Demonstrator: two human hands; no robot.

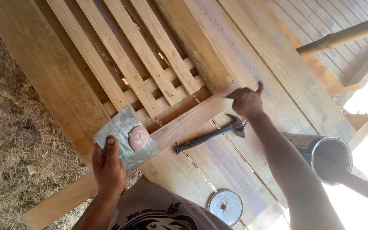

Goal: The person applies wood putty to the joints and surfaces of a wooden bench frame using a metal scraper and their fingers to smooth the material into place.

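My left hand (pixel 108 167) grips a flat grey metal plate (pixel 120 133) with a dab of pinkish-brown putty (pixel 138 138) on it, held just above a long wooden board (pixel 184 121). At the far end of that board, my right hand (pixel 247 102) is closed around a small tool with a thin blade that presses against the wood; the tool is mostly hidden by the fingers. The board lies across a wooden slatted frame (pixel 141 55).
A claw hammer (pixel 211 134) with a dark grip lies on the wooden planks beside the board. An open metal can (pixel 326 155) stands at the right with its round lid (pixel 225 206) lying nearby. Dry straw ground (pixel 9 140) borders the left.
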